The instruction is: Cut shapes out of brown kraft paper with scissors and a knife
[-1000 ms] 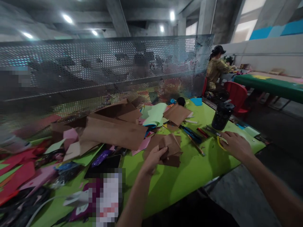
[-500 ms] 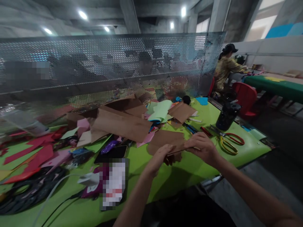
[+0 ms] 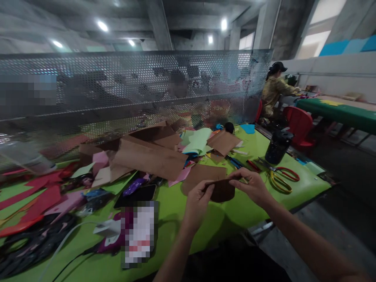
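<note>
Between my hands is a small piece of brown cardboard, its broad dark face turned toward me and its lower corners rounded. My left hand pinches its left end between thumb and fingers. At its upper right edge, my right hand grips it the same way. Just behind lies a flat brown cardboard sheet on the green tabletop. Scissors with red and yellow handles rest to the right of my right hand, near a blue-handled tool.
A black lidded cup stands at the right. Folded brown cardboard, pale green paper and red scraps spread across the back and left. A phone and a purple corded device lie left. A perforated metal screen rises behind.
The cardboard piece has turned from nearly edge-on to showing its broad face. My left hand has shifted slightly left and down, with its thumb now on the near face. The view has tilted slightly.
</note>
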### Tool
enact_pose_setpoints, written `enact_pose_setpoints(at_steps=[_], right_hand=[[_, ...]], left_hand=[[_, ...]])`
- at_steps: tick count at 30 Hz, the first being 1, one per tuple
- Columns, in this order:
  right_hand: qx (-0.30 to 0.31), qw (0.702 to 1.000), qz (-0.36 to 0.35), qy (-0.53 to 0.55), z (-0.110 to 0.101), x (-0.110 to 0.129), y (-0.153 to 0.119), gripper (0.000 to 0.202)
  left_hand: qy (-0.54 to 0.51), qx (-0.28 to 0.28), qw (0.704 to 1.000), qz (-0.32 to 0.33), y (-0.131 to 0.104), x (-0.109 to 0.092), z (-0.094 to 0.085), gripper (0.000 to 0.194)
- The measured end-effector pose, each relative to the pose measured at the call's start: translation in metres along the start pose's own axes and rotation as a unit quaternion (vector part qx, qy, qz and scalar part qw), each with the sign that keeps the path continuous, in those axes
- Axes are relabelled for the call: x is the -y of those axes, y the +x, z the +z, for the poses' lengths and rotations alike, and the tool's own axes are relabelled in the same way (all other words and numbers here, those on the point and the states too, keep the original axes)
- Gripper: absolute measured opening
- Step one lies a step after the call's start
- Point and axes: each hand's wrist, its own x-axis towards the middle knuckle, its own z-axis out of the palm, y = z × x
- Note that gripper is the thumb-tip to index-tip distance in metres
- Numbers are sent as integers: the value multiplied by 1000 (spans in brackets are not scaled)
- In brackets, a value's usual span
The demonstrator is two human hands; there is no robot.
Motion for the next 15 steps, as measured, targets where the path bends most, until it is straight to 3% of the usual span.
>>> enact_pose_setpoints(at_steps=[5,15], right_hand=[[-14,994,78,76,7,-8,-2,27],[-36,988,101,109,14,-6,-4,23]], left_hand=[[-3,-17,1000,5,1,-4,1,25],[43,-44,998,9,2,1,-3,25]])
